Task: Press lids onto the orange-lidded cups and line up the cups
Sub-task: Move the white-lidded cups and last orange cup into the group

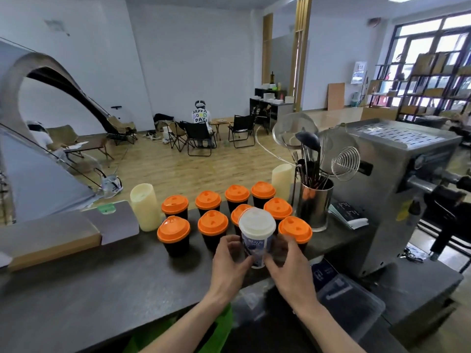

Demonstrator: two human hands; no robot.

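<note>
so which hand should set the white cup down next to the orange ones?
Right, probably. Both hands grip the white-lidded cup, but the right hand is on the side nearest the end orange-lidded cup; the left hand sits before the middle cups.

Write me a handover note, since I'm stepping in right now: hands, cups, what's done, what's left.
Left hand and right hand both grip a white-lidded cup at the counter's near edge.
Nine orange-lidded cups stand behind it in two rough rows, lids on all nine; whether they are pressed fully home cannot be told.
Left: check each lid is seated, straighten the rows, place the white-lidded cup.
</note>
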